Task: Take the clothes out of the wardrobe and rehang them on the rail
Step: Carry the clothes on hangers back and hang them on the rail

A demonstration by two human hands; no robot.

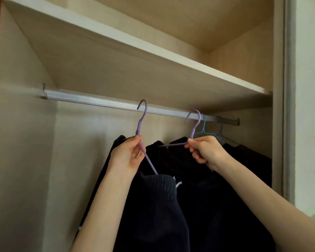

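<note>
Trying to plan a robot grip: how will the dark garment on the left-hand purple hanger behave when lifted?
Probably floppy: the dark garment hangs in soft folds below the purple hanger the left hand grips. Likely to swing, since the hanger is thin and tilted. It may slide down the sloped arm where its ribbed band bunches.

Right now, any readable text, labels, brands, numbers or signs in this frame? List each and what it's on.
None: no word, label, brand, number or sign can be read in the head view.
left purple hanger and right purple hanger: no marking visible.
dark clothes: no print or tag showing; the white bits by the ribbed waistband look like cord, not lettering.
rail and shelf: plain.
</note>
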